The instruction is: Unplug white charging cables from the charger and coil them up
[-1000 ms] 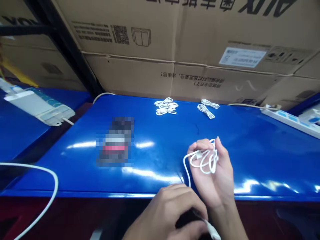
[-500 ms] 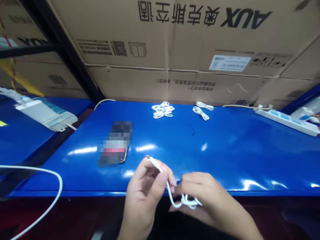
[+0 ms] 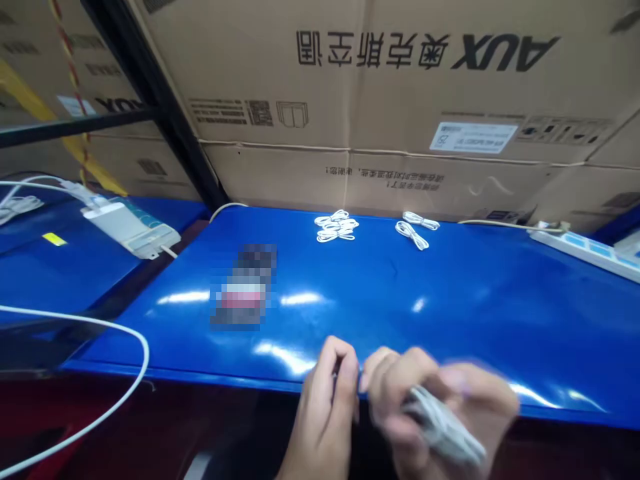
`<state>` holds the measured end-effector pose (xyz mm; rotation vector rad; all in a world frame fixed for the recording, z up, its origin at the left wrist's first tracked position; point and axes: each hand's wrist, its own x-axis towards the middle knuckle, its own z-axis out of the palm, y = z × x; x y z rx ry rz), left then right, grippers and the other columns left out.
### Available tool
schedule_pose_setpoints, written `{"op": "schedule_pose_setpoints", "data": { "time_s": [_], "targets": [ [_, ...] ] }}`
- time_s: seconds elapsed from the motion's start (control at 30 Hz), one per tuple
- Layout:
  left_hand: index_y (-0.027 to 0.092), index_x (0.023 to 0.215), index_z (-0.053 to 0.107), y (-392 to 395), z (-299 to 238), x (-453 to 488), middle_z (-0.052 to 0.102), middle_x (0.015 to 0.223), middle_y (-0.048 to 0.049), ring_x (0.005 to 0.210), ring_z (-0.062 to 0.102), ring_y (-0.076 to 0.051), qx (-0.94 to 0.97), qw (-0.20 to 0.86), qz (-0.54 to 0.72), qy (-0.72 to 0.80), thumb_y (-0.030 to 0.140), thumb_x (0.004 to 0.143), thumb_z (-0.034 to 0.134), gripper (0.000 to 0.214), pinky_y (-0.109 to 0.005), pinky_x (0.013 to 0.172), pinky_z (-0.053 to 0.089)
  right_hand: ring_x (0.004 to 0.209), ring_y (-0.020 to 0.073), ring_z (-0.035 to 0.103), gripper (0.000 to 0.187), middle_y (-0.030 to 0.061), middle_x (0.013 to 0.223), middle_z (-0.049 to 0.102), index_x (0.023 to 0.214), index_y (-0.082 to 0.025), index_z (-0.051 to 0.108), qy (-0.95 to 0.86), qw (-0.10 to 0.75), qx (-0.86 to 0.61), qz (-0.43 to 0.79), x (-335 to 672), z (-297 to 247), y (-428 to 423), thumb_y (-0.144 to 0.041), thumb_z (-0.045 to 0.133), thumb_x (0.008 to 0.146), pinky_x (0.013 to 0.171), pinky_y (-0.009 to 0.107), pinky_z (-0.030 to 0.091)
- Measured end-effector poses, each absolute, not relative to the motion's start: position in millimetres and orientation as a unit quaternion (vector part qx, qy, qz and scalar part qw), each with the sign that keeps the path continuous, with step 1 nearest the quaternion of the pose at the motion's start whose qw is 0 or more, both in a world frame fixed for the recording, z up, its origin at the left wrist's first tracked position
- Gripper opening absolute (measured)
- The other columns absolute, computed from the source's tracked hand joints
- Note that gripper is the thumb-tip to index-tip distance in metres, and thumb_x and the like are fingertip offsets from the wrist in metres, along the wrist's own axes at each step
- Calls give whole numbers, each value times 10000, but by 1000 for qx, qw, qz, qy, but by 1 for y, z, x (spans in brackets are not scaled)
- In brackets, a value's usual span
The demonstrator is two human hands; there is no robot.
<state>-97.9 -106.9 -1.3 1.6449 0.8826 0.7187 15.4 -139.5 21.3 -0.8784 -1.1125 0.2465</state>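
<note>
My right hand (image 3: 430,400) is blurred by motion at the table's front edge, shut on a bundled white cable (image 3: 443,427). Just left of it, my left hand (image 3: 325,407) stands with its fingers raised and close to my right hand. Whether it grips the cable is hidden by the blur. Both hands are nearest to the front edge of the glossy blue table (image 3: 425,320). Two coiled white cables (image 3: 335,227) (image 3: 413,230) lie at its far edge. A pixelated, phone-sized object (image 3: 245,287) lies on the left part.
Large AUX cardboard boxes (image 3: 375,87) stand behind the table beside a black metal upright (image 3: 160,100). A white power strip (image 3: 585,253) sits at far right. A white device (image 3: 130,227) lies on a neighbouring blue surface (image 3: 50,267), and a white cable (image 3: 100,333) curves at lower left.
The white cable has gone from loose loops to a tighter bundle in my right hand, which has moved right. My left hand has shifted right, and the cable's plug end no longer shows.
</note>
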Motion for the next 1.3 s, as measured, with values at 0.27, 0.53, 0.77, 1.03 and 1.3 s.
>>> {"op": "schedule_pose_setpoints", "data": {
  "time_s": [0.27,0.53,0.77,1.03,1.3],
  "targets": [
    [215,1548,340,-116,-1,-86,459,1505,-186,1380,453,-358,679,640,254,254,762,921,377,833,-446,1176,326,775,215,567,265,32,846,493,768,-244,461,-467,682,-551,114,22,16,-142,-352,478,1010,758,406,534],
    [191,1215,608,-100,-1,-77,655,1145,-132,1036,630,-292,677,687,181,193,743,894,492,649,-399,1006,475,559,168,402,281,-18,681,360,756,-245,442,-515,604,-598,113,41,9,-147,-295,358,1020,514,307,381],
    [219,1084,657,-60,48,-60,640,976,-15,910,578,-197,641,757,38,116,372,896,683,244,-297,839,484,566,154,425,241,-22,751,411,881,-251,393,-644,556,-505,145,74,32,-137,-449,343,1009,520,310,380],
    [209,660,457,-10,52,-14,428,621,50,529,374,-105,737,662,-91,104,360,975,474,350,-211,505,337,595,127,462,111,-26,712,542,828,-216,538,-768,428,-468,88,151,61,-92,-231,535,938,553,255,374],
    [212,570,426,7,31,9,426,499,57,465,397,-104,699,691,-169,75,427,896,612,432,-218,465,340,512,131,453,329,-32,569,512,678,-228,548,-753,462,-458,98,165,26,-79,-298,515,997,492,260,329]
  ]
}}
